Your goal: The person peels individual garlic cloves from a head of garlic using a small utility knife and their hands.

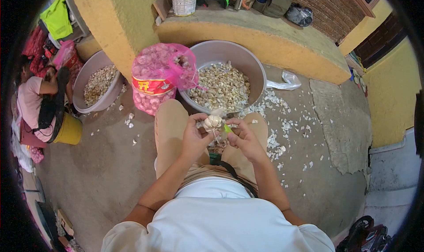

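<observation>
Between my knees, my left hand [195,136] is closed around a whole garlic bulb [213,122], its pale ribbed side turned up and its fingers and thumb at the bulb's left and lower edge. My right hand [245,139] pinches a small lime-green tool [228,128] close to the bulb's right side; its working end is too small to make out. Just beyond my hands stands a large greyish tub [260,73] holding many loose garlic cloves [223,86]. Left of it, a pink mesh sack [152,71] full of garlic bulbs leans near my knee.
Papery garlic skins [276,124] litter the floor right of the tub, near a plastic bag [287,82]. At left, another person [37,102] sits by a second tub [115,90] of cloves and a yellow bucket [70,129]. A ledge [247,29] and pillar [108,22] stand ahead.
</observation>
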{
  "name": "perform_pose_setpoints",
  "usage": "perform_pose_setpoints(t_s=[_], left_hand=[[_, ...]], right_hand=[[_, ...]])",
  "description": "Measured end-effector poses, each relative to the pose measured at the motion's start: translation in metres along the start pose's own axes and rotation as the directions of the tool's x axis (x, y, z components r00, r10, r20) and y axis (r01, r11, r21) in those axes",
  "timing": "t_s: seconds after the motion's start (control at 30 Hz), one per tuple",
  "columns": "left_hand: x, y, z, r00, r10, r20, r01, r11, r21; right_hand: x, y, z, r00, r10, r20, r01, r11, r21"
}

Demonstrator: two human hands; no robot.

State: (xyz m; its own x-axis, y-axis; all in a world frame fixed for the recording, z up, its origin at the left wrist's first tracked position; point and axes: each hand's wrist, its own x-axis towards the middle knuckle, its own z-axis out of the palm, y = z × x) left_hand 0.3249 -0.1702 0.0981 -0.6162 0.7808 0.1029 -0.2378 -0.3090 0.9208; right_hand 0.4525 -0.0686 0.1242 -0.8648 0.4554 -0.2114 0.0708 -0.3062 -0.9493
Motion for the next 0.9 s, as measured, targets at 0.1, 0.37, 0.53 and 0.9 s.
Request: perform_pose_setpoints(t_s=[0.1,0.37,0.53,0.9], left_hand=[[0.0,-0.001,-0.002,1.0,-0.017,-0.003,0.017,0.999,0.027],[-0.001,0.001,-0.002,1.0,-0.023,0.016,0.022,1.0,0.018],[-0.001,0.001,-0.002,0.999,-0.04,0.003,0.04,0.999,0.0],[-0.001,0.001,-0.001,0.997,-0.081,0.008,0.08,0.996,0.05]], right_hand=[[0.002,0.002,0.001,1.0,0.014,-0.021,-0.013,0.999,0.042],[0.01,0.014,-0.005,0.995,0.047,-0.091,-0.042,0.998,0.05],[0.008,0.017,-0.011,0.994,0.072,-0.081,-0.066,0.994,0.082],[0.003,0.006,-0.003,0.996,0.094,0.003,-0.093,0.975,0.199]])
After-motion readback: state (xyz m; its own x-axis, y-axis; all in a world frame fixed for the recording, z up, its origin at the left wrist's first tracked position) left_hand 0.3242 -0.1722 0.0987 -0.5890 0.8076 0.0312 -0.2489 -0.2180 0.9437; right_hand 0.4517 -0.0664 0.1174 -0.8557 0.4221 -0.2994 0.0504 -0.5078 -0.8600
